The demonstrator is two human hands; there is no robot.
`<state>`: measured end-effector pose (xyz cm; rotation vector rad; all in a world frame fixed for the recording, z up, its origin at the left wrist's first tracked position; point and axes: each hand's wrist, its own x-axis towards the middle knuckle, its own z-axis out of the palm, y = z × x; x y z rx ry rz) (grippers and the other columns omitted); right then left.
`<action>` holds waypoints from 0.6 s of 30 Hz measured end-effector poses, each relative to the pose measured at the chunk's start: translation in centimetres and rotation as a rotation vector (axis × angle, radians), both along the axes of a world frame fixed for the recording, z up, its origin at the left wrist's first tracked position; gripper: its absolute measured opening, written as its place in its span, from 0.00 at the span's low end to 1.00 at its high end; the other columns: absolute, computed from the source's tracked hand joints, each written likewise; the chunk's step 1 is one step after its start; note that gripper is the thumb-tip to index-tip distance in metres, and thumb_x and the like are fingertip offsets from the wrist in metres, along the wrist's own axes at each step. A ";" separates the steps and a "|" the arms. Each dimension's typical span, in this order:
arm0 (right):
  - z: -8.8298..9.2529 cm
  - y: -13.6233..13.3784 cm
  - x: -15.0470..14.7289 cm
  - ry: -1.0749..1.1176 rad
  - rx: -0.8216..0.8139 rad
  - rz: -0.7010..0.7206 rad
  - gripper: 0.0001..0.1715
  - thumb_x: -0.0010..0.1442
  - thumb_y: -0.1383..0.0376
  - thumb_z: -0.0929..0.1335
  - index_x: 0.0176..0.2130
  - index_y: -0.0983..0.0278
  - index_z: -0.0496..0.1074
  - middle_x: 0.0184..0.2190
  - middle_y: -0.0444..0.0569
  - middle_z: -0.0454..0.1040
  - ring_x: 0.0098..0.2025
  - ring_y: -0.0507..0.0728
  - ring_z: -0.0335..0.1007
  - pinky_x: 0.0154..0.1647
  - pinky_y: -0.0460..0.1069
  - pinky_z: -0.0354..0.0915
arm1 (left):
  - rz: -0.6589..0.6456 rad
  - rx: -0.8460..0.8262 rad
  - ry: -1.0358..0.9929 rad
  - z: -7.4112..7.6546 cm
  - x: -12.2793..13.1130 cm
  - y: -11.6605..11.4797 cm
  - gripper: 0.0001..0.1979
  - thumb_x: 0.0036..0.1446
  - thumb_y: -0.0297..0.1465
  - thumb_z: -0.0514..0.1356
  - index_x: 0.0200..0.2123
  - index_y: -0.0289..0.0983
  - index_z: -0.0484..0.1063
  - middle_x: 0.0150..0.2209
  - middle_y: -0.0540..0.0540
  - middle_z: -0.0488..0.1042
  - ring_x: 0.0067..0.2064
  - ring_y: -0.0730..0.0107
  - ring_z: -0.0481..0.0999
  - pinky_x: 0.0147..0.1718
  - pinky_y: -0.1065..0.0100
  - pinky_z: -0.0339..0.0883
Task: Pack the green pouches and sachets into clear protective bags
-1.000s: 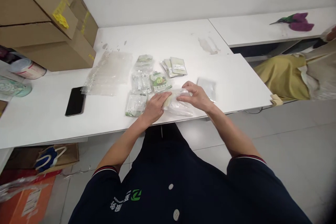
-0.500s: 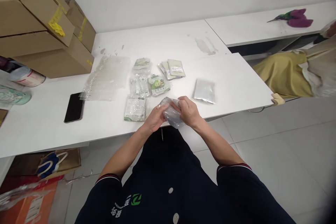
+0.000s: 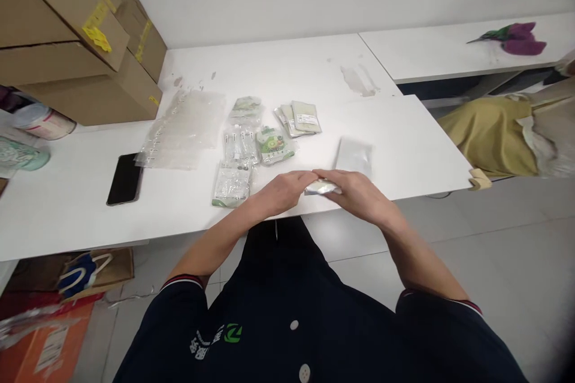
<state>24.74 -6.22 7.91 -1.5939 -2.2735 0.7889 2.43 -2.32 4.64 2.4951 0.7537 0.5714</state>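
Both my hands meet at the front edge of the white table (image 3: 90,215), closed on a small clear plastic packet (image 3: 320,188) held between them. My left hand (image 3: 283,190) grips its left end and my right hand (image 3: 354,190) covers its right end. Most of the packet is hidden by my fingers. Just beyond my right hand lies a flat clear bag (image 3: 354,155). Ahead of my left hand lie a kiwi-printed pouch (image 3: 274,143), clear sachets (image 3: 231,182) and a small stack of pale green packets (image 3: 302,116).
A black phone (image 3: 123,178) and a pile of clear zip bags (image 3: 182,128) lie on the left. Cardboard boxes (image 3: 67,42) stand at the back left, beside tins (image 3: 42,122). A yellow cloth (image 3: 489,131) lies off the table's right end.
My hands lifted the crumpled clear packet toward me, then pressed it flatter and lower at the table's front edge. The camera view shifted slightly.
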 end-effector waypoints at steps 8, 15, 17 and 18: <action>-4.0 4.9 1.8 -0.492 0.456 -0.290 0.30 0.64 0.70 0.58 0.64 0.62 0.65 0.57 0.60 0.72 0.51 0.68 0.68 0.42 0.56 0.60 | 0.435 0.326 0.002 -2.0 -0.4 1.1 0.21 0.70 0.36 0.48 0.62 0.35 0.63 0.62 0.37 0.68 0.67 0.57 0.62 0.64 0.50 0.60; -9.0 7.2 1.2 -0.674 0.209 -0.165 0.27 0.65 0.68 0.56 0.60 0.72 0.63 0.50 0.69 0.70 0.51 0.71 0.66 0.43 0.60 0.62 | 0.744 0.269 0.165 -3.7 -14.4 1.8 0.19 0.69 0.34 0.47 0.46 0.36 0.77 0.47 0.40 0.80 0.52 0.59 0.76 0.59 0.53 0.65; -8.6 7.1 1.2 -0.631 0.083 -0.128 0.27 0.66 0.60 0.58 0.59 0.71 0.63 0.56 0.69 0.66 0.55 0.73 0.62 0.47 0.60 0.63 | 0.981 0.208 0.226 -3.9 -18.8 3.0 0.20 0.68 0.36 0.47 0.46 0.35 0.77 0.47 0.38 0.79 0.53 0.56 0.75 0.58 0.53 0.65; -8.1 7.2 1.4 -0.591 0.009 -0.105 0.29 0.67 0.54 0.58 0.58 0.69 0.64 0.59 0.67 0.64 0.57 0.73 0.61 0.49 0.61 0.63 | 1.050 0.179 0.255 -4.0 -20.7 3.8 0.20 0.68 0.37 0.48 0.49 0.35 0.76 0.49 0.37 0.78 0.55 0.54 0.73 0.59 0.54 0.63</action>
